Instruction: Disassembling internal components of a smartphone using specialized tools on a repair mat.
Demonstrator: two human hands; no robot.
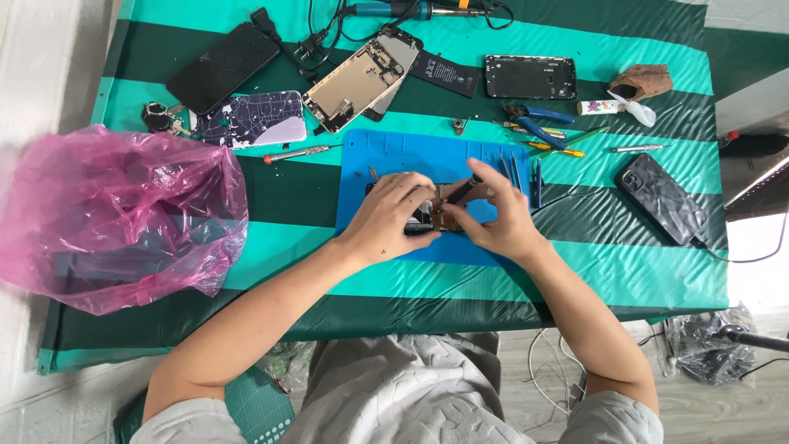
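Blue silicone mat (386,156) lies on a green striped cloth (641,271), and on it sits an opened phone (431,218), mostly hidden under both hands. The left hand (386,215) is curled over the phone's left end, fingers bent and pressing down on it. The right hand (503,220) pinches a dark-handled screwdriver (462,191), tip angled down into the phone's middle, where a bit of brown circuitry shows.

Judging by its look, the phone is light, flat and stiff, but fragile inside — exposed boards and thin flex cables would tear or crack under a careless push. Best held by its outer frame edges, not by anything inside. The mat should keep it from sliding.

Around the mat: tweezers (509,170) on the mat's right edge, blue-handled pliers (538,115), another screwdriver (300,153) with a red end to the left, a bare phone chassis (357,82), a black battery (444,72), a back housing (530,77), a black screen (223,66), a patterned case (251,119) and a black cased phone (662,197) far right with a cable. A soldering iron (403,10) lies at the top edge — well apart from the hands. A pink plastic bag (115,218) slumps at the left.
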